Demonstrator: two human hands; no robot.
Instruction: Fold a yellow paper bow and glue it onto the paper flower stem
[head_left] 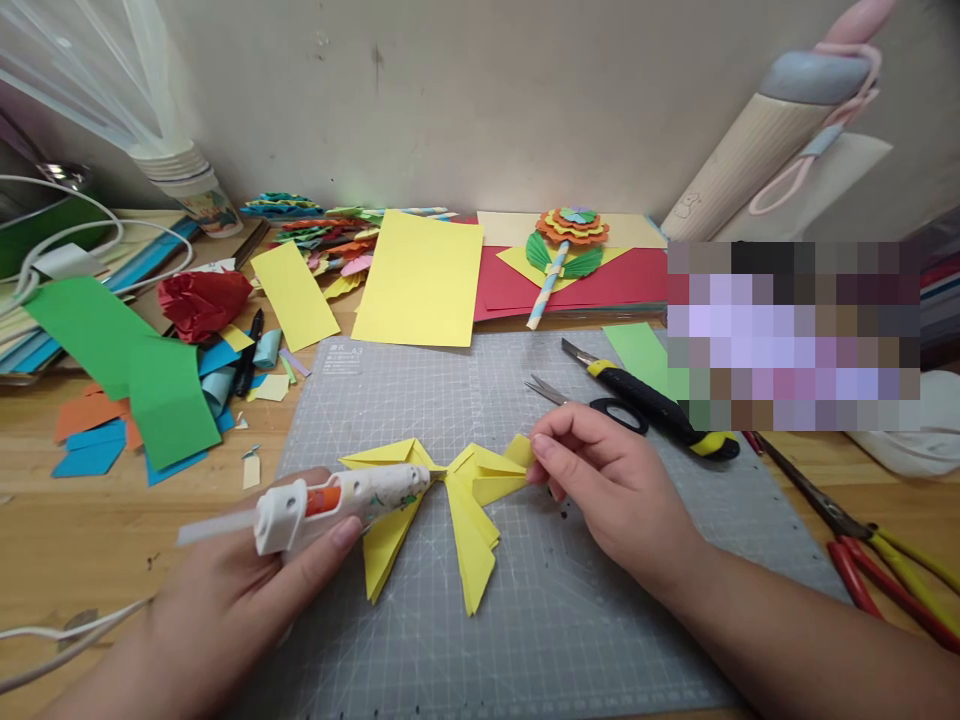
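My left hand [277,570] is wrapped round a white hot glue gun [390,492] with a clear glue stick sticking out of its back. The gun's nozzle meets the inner corner of a folded yellow paper piece [472,530], which lies on the grey cutting mat [600,640]. Between finger and thumb, my right hand [592,470] pinches this piece at its right tip. A second folded yellow paper piece [386,555] lies to the left, partly covered by the glue gun and my left hand.
Scissors [619,412] and a yellow-black utility knife [652,405] lie beyond my right hand. Red-handled pliers [847,530] rest at the right. Yellow sheets [420,280] and a paper flower [571,228] stand at the back. Green paper [142,370] and scraps lie left; a white cord [75,632] runs front left.
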